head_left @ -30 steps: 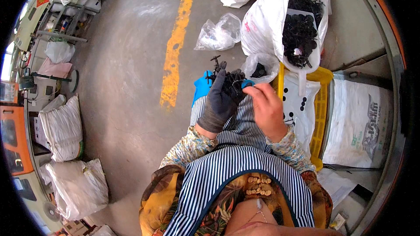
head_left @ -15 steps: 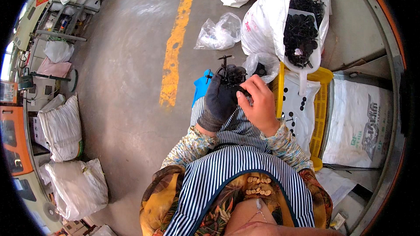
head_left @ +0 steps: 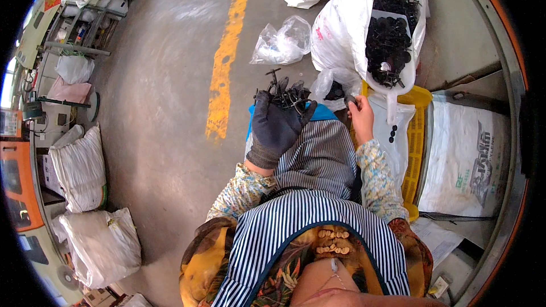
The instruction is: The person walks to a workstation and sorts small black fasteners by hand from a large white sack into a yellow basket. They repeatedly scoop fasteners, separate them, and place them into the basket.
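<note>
My left hand (head_left: 276, 128), in a dark grey glove, is closed around a bunch of black plastic pieces with thin branching stems (head_left: 289, 94), which stick up past the fingers. To its right, my bare right hand (head_left: 362, 118) pinches a small round black piece (head_left: 350, 100) between thumb and fingertips. Just beyond that hand lies a clear plastic bag (head_left: 325, 87) with black pieces in it. A white scoop (head_left: 392, 102) heaped with black round pieces (head_left: 388, 42) rests in the mouth of a large white sack (head_left: 338, 28).
A yellow basket (head_left: 414, 153) lined with a white bag (head_left: 398, 165) stands at my right, with a few black discs (head_left: 393, 133) on the liner. Right of it lies a flat white sack (head_left: 460, 165). A crumpled clear bag (head_left: 281, 42) sits on the floor ahead. White sacks (head_left: 102, 244) line the left side.
My right hand has moved right, away from my left hand, and now has a round black piece in its fingertips. My left hand has turned and opened somewhat, showing more of the bunch.
</note>
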Demonstrator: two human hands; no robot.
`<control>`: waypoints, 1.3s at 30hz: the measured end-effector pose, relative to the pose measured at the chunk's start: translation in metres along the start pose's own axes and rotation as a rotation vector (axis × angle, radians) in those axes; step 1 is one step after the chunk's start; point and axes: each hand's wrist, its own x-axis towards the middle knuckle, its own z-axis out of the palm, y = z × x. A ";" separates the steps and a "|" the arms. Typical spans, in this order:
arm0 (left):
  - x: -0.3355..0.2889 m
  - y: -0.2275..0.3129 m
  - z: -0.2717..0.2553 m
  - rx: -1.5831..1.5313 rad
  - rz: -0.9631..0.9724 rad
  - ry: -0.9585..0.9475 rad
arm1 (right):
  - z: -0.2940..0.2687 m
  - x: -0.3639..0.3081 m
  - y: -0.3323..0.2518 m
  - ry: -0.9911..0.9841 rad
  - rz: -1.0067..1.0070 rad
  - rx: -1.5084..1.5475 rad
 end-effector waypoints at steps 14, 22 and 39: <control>0.002 -0.006 0.015 0.086 -0.046 0.046 | 0.010 -0.005 0.001 0.005 -0.102 -0.136; 0.078 -0.041 0.072 0.123 -0.309 -0.037 | 0.008 -0.088 -0.048 -0.087 -0.885 -0.427; 0.377 -0.141 0.140 2.902 0.559 -0.411 | 0.043 -0.070 -0.108 1.115 0.241 -1.453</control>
